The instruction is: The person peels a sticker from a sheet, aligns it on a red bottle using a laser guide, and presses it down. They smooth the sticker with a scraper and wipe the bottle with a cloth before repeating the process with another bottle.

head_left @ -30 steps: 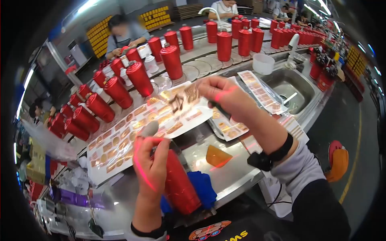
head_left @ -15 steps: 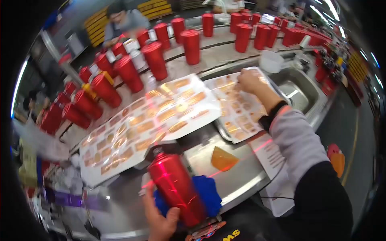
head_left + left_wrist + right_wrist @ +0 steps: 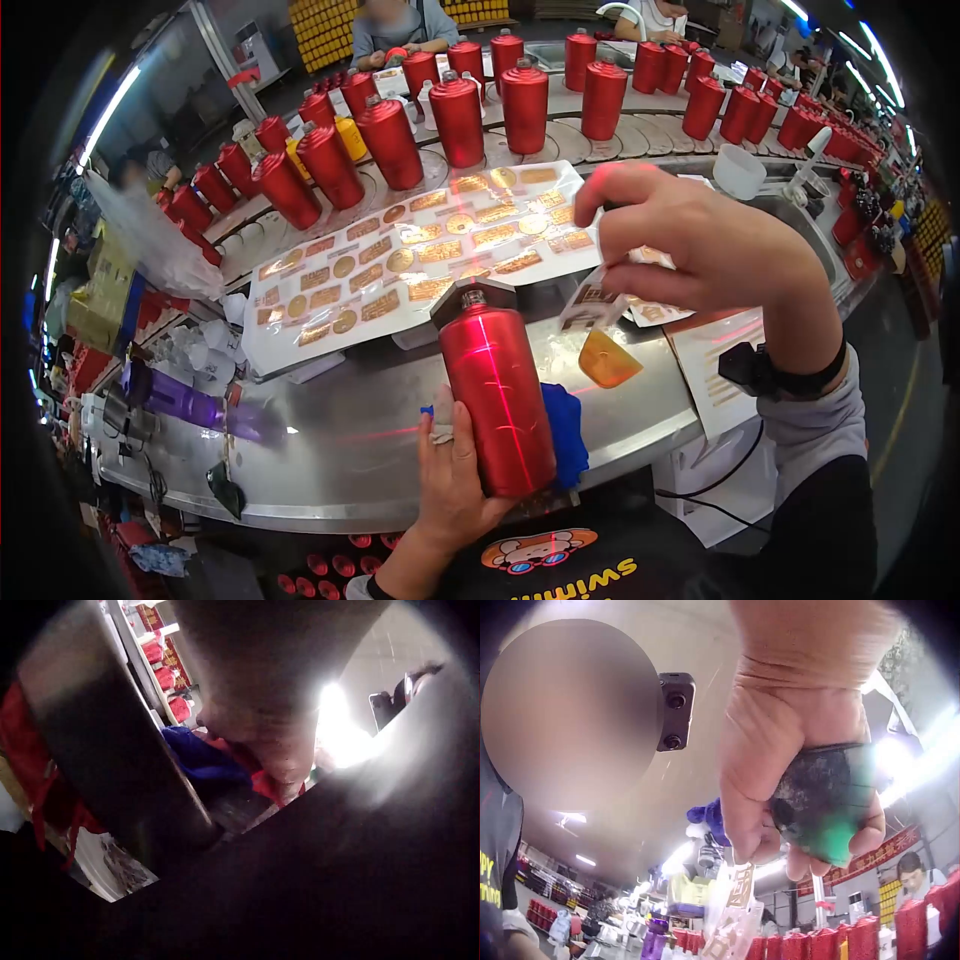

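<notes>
The red bottle (image 3: 497, 400) leans over the blue cloth (image 3: 568, 435) at the table (image 3: 330, 465) edge, maybe against scratching. The left hand (image 3: 450, 505) touches its side with fingers extended — probably for steadiness. The right hand (image 3: 715, 240) pinches the printed film (image 3: 588, 300), perhaps to spare its print.

Left of your right hand's (image 3: 700, 235) grip on the film (image 3: 592, 300), the sticker sheet (image 3: 375, 290) lies across the bench (image 3: 330, 440), standing bottles (image 3: 390, 145) behind it. Nearer you and left of the grip is the bottle (image 3: 497, 400), the cloth (image 3: 568, 430) just right of it. The scraper (image 3: 607, 360) lies nearer you than the grip; the tub (image 3: 740, 172) sits behind, the sink (image 3: 815, 235) to the right.
</notes>
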Demonstrator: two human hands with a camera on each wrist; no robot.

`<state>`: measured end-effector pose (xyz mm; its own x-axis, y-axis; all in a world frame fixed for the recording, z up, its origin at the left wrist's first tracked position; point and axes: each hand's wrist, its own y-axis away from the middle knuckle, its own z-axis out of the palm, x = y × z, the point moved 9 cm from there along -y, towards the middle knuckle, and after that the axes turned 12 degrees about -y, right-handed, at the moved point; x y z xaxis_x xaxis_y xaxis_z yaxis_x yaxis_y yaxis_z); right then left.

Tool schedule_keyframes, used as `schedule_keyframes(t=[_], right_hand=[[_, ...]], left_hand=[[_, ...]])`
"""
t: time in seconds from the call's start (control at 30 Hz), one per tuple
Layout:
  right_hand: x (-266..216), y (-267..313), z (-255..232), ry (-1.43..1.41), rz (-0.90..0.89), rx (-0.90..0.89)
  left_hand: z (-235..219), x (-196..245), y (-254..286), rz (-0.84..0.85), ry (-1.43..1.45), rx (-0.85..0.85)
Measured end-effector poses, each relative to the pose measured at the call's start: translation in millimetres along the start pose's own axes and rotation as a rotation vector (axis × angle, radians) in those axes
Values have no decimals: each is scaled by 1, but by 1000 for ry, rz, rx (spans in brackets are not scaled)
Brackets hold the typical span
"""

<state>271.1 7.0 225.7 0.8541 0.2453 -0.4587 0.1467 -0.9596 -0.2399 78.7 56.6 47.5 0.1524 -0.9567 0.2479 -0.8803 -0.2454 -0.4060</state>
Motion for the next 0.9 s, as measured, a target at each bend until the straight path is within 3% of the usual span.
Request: schedule_keyframes(t=[0.1,0.2,0.27,0.37,0.47,0.67,0.9], right_hand=[[-28,-17,12,-68,-146,-32],[-11,-39,56,-147,-21,-122],[4,-47,82,-197,66,-198],[28,-55,106,-241,68,-131],[35,-55,113,-235,34,-27],[39,-52,115,-367,63,70],[42,-52,118,-403,75,88]], left_hand=[[3,-3,0,-40,272,-19],[1,-13,-10,-191,994,21],[-1,-30,-22,-248,936,72],[19,-45,-38,-440,1033,113],[24,-44,-44,-395,966,139],[27,-43,-40,-417,1221,141],[28,-44,-43,-418,1237,155]])
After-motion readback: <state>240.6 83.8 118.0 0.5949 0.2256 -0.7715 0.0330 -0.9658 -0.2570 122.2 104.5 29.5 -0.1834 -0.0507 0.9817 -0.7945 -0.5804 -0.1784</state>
